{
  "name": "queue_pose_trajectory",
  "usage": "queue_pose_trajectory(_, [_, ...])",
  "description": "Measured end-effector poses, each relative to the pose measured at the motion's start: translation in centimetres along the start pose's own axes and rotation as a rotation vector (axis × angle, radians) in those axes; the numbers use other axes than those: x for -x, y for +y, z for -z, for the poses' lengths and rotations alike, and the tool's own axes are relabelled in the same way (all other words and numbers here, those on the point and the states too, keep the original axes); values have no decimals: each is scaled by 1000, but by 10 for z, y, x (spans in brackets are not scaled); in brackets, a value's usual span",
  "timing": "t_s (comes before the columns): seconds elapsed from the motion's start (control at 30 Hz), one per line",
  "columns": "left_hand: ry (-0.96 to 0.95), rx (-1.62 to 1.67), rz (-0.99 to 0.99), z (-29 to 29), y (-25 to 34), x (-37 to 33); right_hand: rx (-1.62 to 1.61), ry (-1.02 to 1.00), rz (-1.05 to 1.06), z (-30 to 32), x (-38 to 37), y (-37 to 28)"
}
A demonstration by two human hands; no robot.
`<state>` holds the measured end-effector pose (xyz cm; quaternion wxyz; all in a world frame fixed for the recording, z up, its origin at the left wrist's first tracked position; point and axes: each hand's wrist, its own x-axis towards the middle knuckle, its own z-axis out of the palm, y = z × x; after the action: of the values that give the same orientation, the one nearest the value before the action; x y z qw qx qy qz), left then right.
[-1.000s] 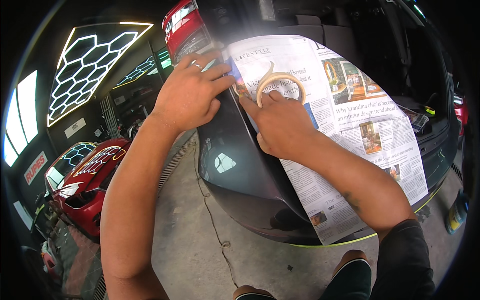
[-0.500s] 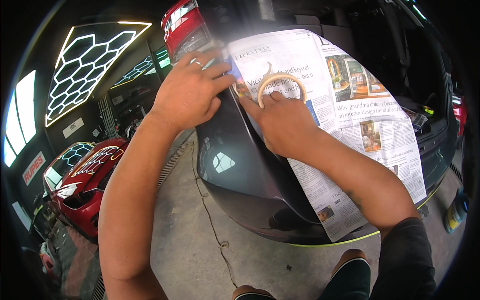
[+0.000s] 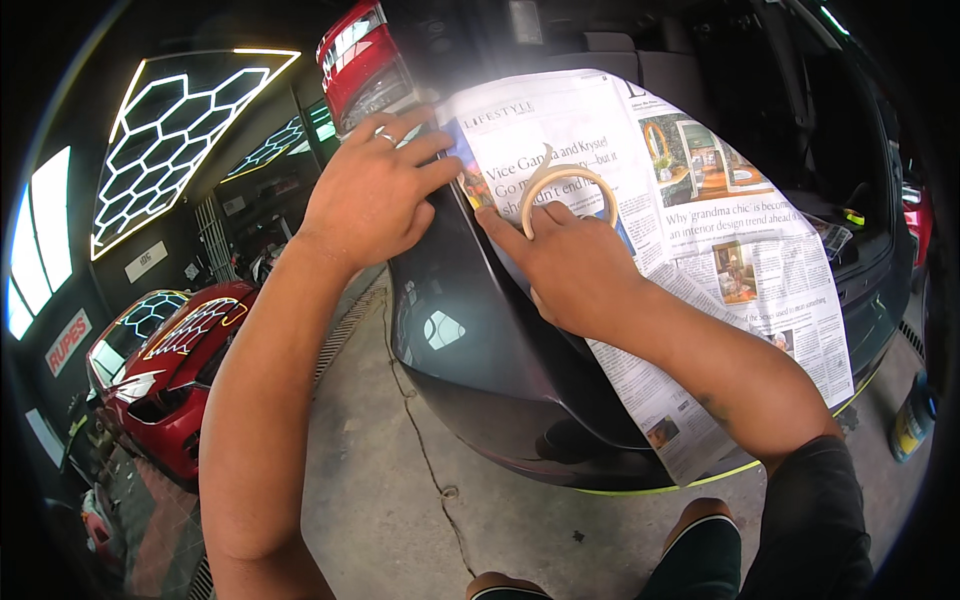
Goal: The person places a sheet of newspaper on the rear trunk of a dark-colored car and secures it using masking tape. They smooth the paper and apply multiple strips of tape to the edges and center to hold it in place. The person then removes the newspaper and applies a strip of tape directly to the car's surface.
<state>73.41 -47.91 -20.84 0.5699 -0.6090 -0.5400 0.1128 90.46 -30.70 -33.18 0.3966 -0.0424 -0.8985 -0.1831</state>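
Observation:
A sheet of newspaper [image 3: 690, 265] is draped over the rear of a dark grey car [image 3: 470, 385]. My left hand [image 3: 372, 195], a ring on one finger, rests by the sheet's upper left edge just under the red tail light [image 3: 350, 50]. Its fingers are spread, their tips against the paper and the car body. In my right hand [image 3: 570, 265] hangs a roll of masking tape [image 3: 598, 183], with the fingers hooked through its ring and a short loose end sticking up. The right index finger points out and presses the sheet's left edge; the thumb is mostly hidden.
To the left stands a red car [image 3: 175, 370] beneath hexagonal lights [image 3: 185, 140]. A blue bottle [image 3: 913, 420] is on the concrete floor at the right. A cracked line with a small loop [image 3: 450, 492] runs along the floor. The car's cargo space opens beyond the paper.
My right hand and the tape roll have shifted slightly down along the newspaper's left edge. My left hand stays at the top edge, its fingers a little lower.

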Motion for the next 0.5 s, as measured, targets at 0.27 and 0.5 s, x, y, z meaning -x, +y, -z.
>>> queue_pose_trajectory(0.27, [11,-4,0,-6,3,4,154,99,18,-4,11,-1])
queue_pose_trajectory(0.5, [12,-8,15,-6,10,11,148,124,31,-21,15,0])
